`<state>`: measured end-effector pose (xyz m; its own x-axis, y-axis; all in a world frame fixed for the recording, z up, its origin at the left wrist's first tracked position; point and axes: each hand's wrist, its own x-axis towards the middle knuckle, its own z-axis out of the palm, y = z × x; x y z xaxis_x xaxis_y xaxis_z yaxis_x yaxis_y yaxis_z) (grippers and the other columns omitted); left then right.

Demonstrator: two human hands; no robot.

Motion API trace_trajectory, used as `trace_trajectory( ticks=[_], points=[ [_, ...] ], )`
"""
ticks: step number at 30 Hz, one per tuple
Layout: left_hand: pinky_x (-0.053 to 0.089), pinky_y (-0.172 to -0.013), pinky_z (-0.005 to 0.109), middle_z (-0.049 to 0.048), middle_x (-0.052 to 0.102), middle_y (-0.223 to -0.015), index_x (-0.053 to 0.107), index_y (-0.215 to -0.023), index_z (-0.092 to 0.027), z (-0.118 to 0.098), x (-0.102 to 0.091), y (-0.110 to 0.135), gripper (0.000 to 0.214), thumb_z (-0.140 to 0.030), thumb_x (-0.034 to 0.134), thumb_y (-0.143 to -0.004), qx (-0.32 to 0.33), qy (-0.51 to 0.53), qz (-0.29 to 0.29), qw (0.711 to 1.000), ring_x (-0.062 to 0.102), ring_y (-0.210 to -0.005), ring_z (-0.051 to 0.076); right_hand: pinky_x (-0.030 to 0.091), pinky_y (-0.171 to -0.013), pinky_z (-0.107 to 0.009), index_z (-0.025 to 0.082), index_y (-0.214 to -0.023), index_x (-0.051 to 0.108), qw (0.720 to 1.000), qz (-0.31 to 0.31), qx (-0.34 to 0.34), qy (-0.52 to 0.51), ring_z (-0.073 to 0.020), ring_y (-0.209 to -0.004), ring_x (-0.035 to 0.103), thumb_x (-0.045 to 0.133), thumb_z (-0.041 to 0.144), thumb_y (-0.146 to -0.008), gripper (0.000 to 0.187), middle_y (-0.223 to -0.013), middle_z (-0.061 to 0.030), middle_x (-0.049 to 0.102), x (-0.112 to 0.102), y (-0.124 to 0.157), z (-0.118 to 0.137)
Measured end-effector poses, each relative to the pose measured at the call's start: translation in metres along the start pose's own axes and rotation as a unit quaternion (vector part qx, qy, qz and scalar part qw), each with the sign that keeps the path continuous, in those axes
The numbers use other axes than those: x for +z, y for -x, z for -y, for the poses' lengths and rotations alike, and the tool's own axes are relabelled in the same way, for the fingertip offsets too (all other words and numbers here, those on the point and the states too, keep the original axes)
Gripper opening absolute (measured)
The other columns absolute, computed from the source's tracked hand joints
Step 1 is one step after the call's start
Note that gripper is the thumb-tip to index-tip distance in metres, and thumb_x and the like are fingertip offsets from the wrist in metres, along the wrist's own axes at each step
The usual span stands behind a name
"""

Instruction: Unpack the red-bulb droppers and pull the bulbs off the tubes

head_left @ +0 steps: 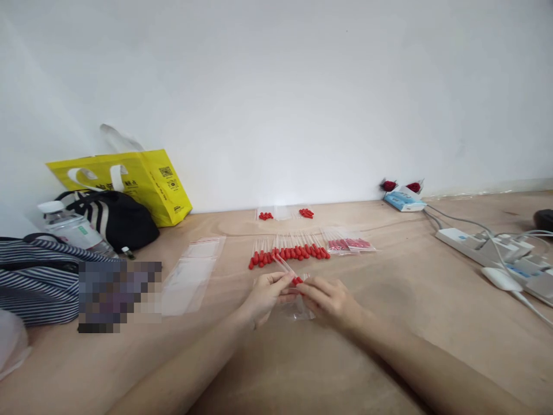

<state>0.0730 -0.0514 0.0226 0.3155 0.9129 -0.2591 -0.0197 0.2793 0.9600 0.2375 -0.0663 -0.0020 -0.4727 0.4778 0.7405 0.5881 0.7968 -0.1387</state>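
Note:
My left hand (266, 295) and my right hand (329, 298) meet over the wooden table (389, 323), both pinched. Between them they hold a few clear thin tubes with red caps (290, 273) and a small clear plastic bag (298, 308) that hangs under the fingers. Just beyond lies a row of several more red-capped tubes (288, 251). To the right of the row lie filled small bags (349, 244). Two little heaps of red caps (306, 213) sit near the wall.
A stack of empty clear bags (192, 274) lies left of my hands. Striped bags (38, 276), a water bottle (71, 229) and a yellow bag (142, 178) stand at the far left. Power strips with cables (496, 251) and a tissue pack (404, 200) are at the right.

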Motion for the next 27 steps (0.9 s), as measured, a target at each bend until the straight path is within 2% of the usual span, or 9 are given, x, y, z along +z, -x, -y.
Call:
trace_trajectory(
  ticks=[3, 5, 9, 12, 14, 18, 21, 24, 27],
  points=[
    [0.049, -0.063, 0.022, 0.0009, 0.062, -0.065, 0.06, -0.068, -0.012, 0.0, 0.001, 0.001, 0.022, -0.032, 0.069, -0.065, -0.021, 0.032, -0.006, 0.999, 0.059, -0.061, 0.009, 0.046, -0.056, -0.025, 0.016, -0.099, 0.06, 0.993, 0.034, -0.107, 0.024, -0.0141, -0.065, 0.058, 0.038, 0.012, -0.085, 0.026, -0.08, -0.008, 0.063, 0.004, 0.002, 0.005],
    [0.048, -0.06, 0.022, -0.0005, 0.06, -0.06, 0.059, -0.067, -0.011, -0.006, -0.007, -0.002, 0.021, -0.03, 0.068, -0.064, -0.021, 0.007, -0.01, 1.0, 0.057, -0.056, 0.008, 0.046, -0.058, -0.026, 0.016, -0.102, 0.059, 0.993, 0.049, -0.103, 0.011, -0.0148, -0.069, 0.058, 0.04, 0.015, -0.085, 0.025, -0.086, -0.0089, 0.062, 0.004, 0.001, 0.003],
    [0.049, -0.061, 0.024, 0.0016, 0.063, -0.063, 0.058, -0.076, -0.012, -0.035, -0.04, -0.026, 0.015, -0.026, 0.062, -0.071, 0.002, -0.184, -0.073, 0.98, 0.061, -0.058, 0.011, 0.045, -0.059, -0.025, 0.019, -0.102, 0.059, 0.997, 0.07, 0.027, -0.024, -0.0138, -0.069, 0.057, 0.046, 0.023, -0.082, 0.024, -0.092, -0.008, 0.06, 0.002, 0.003, -0.01],
    [0.048, -0.056, 0.022, -0.0026, 0.059, -0.055, 0.055, -0.086, -0.012, -0.057, -0.063, -0.055, 0.025, -0.021, 0.067, -0.066, -0.007, -0.242, -0.138, 0.961, 0.058, -0.051, 0.01, 0.043, -0.057, -0.023, 0.02, -0.091, 0.062, 0.985, 0.066, 0.142, -0.071, -0.0113, -0.064, 0.056, 0.047, 0.021, -0.081, 0.018, -0.086, -0.0052, 0.061, 0.003, 0.007, -0.026],
    [0.046, -0.052, 0.021, -0.0056, 0.054, -0.049, 0.054, -0.087, -0.012, -0.065, -0.071, -0.073, 0.029, -0.018, 0.069, -0.064, -0.024, -0.275, -0.156, 0.948, 0.055, -0.046, 0.009, 0.043, -0.059, -0.023, 0.019, -0.086, 0.063, 0.976, 0.068, 0.182, -0.1, -0.0121, -0.067, 0.056, 0.047, 0.02, -0.08, 0.016, -0.083, -0.0049, 0.061, 0.004, 0.008, -0.035],
    [0.045, -0.051, 0.021, -0.0052, 0.051, -0.048, 0.057, -0.08, -0.011, -0.067, -0.07, -0.095, 0.021, -0.024, 0.068, -0.068, -0.071, -0.334, -0.141, 0.929, 0.052, -0.045, 0.009, 0.041, -0.061, -0.024, 0.019, -0.086, 0.062, 0.972, 0.108, 0.182, -0.1, -0.013, -0.069, 0.056, 0.048, 0.019, -0.079, 0.016, -0.084, -0.0047, 0.06, 0.005, 0.009, -0.041],
    [0.048, -0.058, 0.025, 0.0011, 0.059, -0.072, 0.056, -0.089, -0.01, -0.067, -0.064, -0.101, 0.022, -0.03, 0.056, -0.08, -0.105, -0.366, -0.115, 0.917, 0.057, -0.06, 0.01, 0.04, -0.062, -0.024, 0.02, -0.087, 0.062, 0.974, 0.154, 0.153, -0.063, -0.013, -0.07, 0.055, 0.046, 0.019, -0.08, 0.017, -0.086, -0.0042, 0.059, 0.003, 0.008, -0.038],
    [0.05, -0.065, 0.03, 0.0044, 0.058, -0.092, 0.054, -0.099, -0.012, -0.066, -0.061, -0.104, 0.024, -0.03, 0.047, -0.086, -0.116, -0.389, -0.099, 0.909, 0.058, -0.075, 0.012, 0.038, -0.062, -0.023, 0.02, -0.087, 0.062, 0.973, 0.175, 0.143, -0.047, -0.0129, -0.071, 0.055, 0.046, 0.02, -0.08, 0.017, -0.085, -0.004, 0.058, 0.003, 0.007, -0.035],
    [0.048, -0.059, 0.025, 0.001, 0.06, -0.069, 0.058, -0.083, -0.011, -0.063, -0.063, -0.108, 0.022, -0.032, 0.057, -0.078, -0.097, -0.411, -0.106, 0.9, 0.058, -0.061, 0.011, 0.038, -0.062, -0.023, 0.02, -0.086, 0.061, 0.971, 0.181, 0.145, -0.049, -0.0127, -0.07, 0.054, 0.046, 0.02, -0.08, 0.016, -0.085, -0.0039, 0.058, 0.003, 0.008, -0.036]
  ],
)
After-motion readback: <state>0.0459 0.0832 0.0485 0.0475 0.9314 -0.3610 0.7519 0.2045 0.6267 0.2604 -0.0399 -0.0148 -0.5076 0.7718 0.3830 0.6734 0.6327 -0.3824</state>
